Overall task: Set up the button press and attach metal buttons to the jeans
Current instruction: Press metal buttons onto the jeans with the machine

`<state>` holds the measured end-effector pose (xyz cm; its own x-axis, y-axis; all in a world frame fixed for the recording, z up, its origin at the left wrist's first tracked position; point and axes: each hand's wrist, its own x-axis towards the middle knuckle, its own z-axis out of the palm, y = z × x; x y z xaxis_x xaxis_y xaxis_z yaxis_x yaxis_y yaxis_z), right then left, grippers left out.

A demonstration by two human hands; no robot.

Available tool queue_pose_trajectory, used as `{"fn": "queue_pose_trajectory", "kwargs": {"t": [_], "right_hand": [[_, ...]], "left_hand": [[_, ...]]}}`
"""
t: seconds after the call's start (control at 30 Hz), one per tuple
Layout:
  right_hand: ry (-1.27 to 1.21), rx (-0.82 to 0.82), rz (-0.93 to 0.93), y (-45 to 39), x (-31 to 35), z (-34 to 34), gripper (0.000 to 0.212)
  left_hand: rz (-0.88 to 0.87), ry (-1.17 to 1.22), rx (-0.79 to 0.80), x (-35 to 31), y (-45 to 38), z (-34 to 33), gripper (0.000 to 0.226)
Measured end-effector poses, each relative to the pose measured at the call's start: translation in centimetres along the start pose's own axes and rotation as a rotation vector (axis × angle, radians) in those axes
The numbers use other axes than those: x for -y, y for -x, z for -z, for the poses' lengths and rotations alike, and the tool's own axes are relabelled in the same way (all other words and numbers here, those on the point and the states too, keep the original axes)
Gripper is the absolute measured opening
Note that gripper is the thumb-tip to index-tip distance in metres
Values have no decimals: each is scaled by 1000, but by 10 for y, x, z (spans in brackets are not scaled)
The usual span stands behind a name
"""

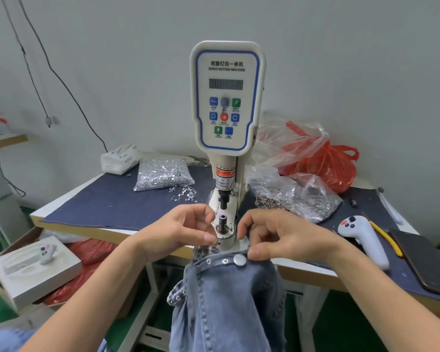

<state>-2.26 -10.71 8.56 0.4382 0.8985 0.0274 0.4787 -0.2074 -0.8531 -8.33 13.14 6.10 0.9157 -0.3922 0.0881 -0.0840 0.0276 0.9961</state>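
Both hands pinch the light-blue denim jeans' waistband (221, 262) just below the cream button press's lower die (223, 221), left hand (186, 229) apparently nearer, right hand (272, 237) beside the fitted round silver metal button (239, 259).

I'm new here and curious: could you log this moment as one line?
stage: positioning | left hand: pinching jeans | right hand: gripping waistband beside button | lower die: bare

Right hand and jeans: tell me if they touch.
Touching. The head view shows the right hand pinching the jeans waistband beside the metal button.
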Motion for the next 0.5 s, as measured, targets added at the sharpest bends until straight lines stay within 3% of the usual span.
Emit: {"fn": "queue_pose_trajectory", "kwargs": {"t": [0.1,0.2,0.3,0.4,0.5], "right_hand": [[33,-52,-3,3,7,-5,22],[138,-19,-39,4,8,-9,24],[217,4,-79,2,9,-13,22],[254,-21,-125,2,8,-11,19],[262,-57,-127,-2,8,-11,15]], "left_hand": [[166,15,-21,10,3,-4,33],[326,-217,94,15,9,-3,34],[245,-274,57,14,8,-4,15],[88,-124,-144,11,4,-6,16],[53,-99,-209,5,-1,-8,21]]}}
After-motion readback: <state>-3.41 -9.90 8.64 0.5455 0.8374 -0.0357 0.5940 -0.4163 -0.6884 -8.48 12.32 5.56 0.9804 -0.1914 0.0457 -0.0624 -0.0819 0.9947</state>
